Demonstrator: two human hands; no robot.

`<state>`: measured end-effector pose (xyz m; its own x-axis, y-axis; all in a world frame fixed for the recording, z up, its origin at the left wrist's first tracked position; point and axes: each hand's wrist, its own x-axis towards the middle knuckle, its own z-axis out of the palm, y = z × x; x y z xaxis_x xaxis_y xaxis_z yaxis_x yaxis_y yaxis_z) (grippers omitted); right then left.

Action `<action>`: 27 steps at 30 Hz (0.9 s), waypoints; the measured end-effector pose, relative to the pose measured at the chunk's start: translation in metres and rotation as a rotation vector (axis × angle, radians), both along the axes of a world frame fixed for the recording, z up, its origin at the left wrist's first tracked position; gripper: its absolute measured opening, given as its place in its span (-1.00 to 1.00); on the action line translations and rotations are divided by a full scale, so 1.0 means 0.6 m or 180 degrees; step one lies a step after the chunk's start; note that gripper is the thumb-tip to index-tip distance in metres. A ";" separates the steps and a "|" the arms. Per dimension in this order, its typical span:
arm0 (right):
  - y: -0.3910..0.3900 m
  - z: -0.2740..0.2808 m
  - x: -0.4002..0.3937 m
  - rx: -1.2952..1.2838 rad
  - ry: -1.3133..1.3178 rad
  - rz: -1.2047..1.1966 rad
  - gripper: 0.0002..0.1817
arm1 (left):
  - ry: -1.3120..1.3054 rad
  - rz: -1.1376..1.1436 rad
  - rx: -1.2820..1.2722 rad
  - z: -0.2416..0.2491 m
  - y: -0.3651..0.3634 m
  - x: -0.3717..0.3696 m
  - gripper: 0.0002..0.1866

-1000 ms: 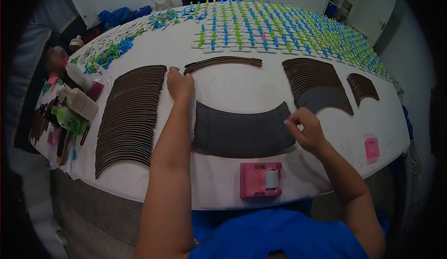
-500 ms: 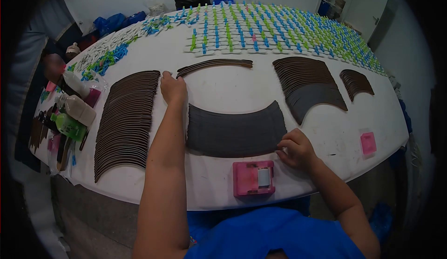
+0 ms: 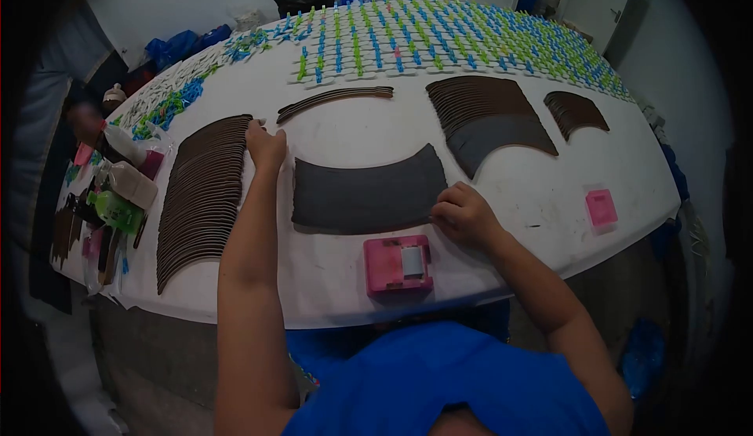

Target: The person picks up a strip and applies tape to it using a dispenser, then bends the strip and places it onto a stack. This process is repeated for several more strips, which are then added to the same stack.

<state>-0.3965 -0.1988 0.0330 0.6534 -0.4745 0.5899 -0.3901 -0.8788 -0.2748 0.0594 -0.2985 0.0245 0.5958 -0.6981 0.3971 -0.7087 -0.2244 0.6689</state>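
Note:
Thin dark curved strips lie overlapped in rows on the white table. My left hand is at the top right corner of the long left row of strips, thumb apart from the fingers; no strip shows in it. A short set of strips lies just to its right. In front of me is a smooth dark grey curved stack. My right hand is at this stack's lower right corner, fingers curled together; what they pinch, if anything, is hidden.
A pink box with a pale roller stands near the front edge. Further right are a fanned row, a small row and a small pink container. Blue and green clips cover the back. Bottles stand left.
The view has shifted, so the table's things appear further left and higher. My left hand has moved slightly left, towards the long row. My right hand stays by the dark stack's corner.

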 end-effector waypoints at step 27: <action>0.008 0.005 -0.011 -0.0787 0.0297 -0.0260 -0.82 | -0.0169 -0.2128 0.0216 0.104 0.383 -0.288 -0.81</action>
